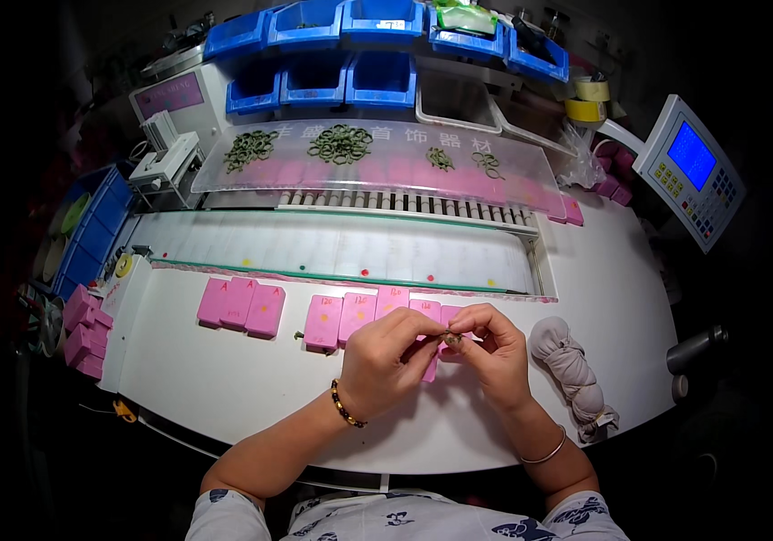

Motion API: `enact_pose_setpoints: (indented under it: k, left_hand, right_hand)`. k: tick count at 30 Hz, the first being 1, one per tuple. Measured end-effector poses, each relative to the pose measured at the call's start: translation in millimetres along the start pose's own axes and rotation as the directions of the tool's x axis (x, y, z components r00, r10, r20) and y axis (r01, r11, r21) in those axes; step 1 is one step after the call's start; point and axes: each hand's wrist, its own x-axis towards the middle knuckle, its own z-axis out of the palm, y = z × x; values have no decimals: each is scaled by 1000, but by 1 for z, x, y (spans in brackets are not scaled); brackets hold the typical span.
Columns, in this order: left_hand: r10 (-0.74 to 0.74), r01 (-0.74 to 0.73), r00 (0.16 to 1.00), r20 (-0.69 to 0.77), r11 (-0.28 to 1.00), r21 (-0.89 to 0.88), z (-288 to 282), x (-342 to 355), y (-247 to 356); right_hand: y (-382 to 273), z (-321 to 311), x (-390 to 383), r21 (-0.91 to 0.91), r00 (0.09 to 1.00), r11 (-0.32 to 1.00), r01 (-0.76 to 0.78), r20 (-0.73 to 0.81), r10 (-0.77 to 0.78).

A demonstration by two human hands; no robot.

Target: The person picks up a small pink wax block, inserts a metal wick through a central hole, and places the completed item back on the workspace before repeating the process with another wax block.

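My left hand [385, 361] and my right hand [495, 365] meet over a row of pink blocks [323, 320], both with fingertips pinched on a small greenish-brown piece [452, 339]; its exact shape is hidden. The fingers hide part of the blocks behind them. Three more pink blocks [265, 308] lie to the left on the white table [188, 370]. Farther back, a clear tray [404, 158] holds several groups of small green ring-like pieces [340, 144].
A white conveyor [332, 248] crosses the back. Blue bins [382, 81] are stacked above it. A keypad console [689, 167] stands at the right, a rolled cloth [567, 370] beside my right hand. A machine [165, 171], blue crate [89, 234] and pink blocks [89, 334] sit left.
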Motion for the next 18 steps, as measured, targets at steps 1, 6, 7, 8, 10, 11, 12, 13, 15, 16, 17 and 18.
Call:
enact_pose_setpoints:
  k: [1, 6, 7, 8, 10, 11, 12, 13, 15, 16, 17, 18]
  left_hand:
    - [-13, 13, 1000, 1, 1000, -8, 0, 0, 0]
    - [-27, 27, 1000, 4, 999, -25, 0, 0, 1]
    - [-27, 27, 1000, 4, 999, -24, 0, 0, 1]
    - [-27, 27, 1000, 4, 999, -24, 0, 0, 1]
    - [-36, 36, 999, 8, 999, -28, 0, 0, 2]
    - [-36, 36, 999, 8, 999, -28, 0, 0, 2]
    - [-32, 32, 999, 7, 999, -27, 0, 0, 1]
    - [-27, 27, 1000, 6, 999, -25, -1, 0, 1]
    - [-28, 28, 1000, 3, 999, -26, 0, 0, 1]
    - [-29, 29, 1000, 0, 999, -27, 0, 0, 2]
    - [-29, 29, 1000, 0, 999, -27, 0, 0, 2]
    - [-40, 40, 999, 1, 998, -38, -1, 1, 3]
  right_hand:
    - [0, 0, 0, 0, 1000, 1000, 0, 0, 0]
    - [-2, 1, 0, 6, 1000, 1000, -9, -7, 9]
    - [-2, 1, 0, 6, 1000, 1000, -9, -7, 9]
    - [-2, 1, 0, 8, 1000, 1000, -8, -6, 8]
    - [-2, 1, 0, 8, 1000, 1000, -6, -6, 6]
    - [-2, 1, 0, 2, 1000, 1000, -3, -1, 3]
    - [-2, 1, 0, -4, 1000, 1000, 1, 4, -1]
    - [-3, 2, 0, -4, 1000, 1000, 1, 4, -1]
    - [-6, 4, -1, -24, 1000, 999, 27, -5, -27]
    - [-6, 5, -1, -24, 1000, 999, 27, -5, -27]
    - [-6, 5, -2, -28, 999, 999, 30, -16, -31]
    - [-6, 5, -2, -33, 999, 999, 34, -27, -35]
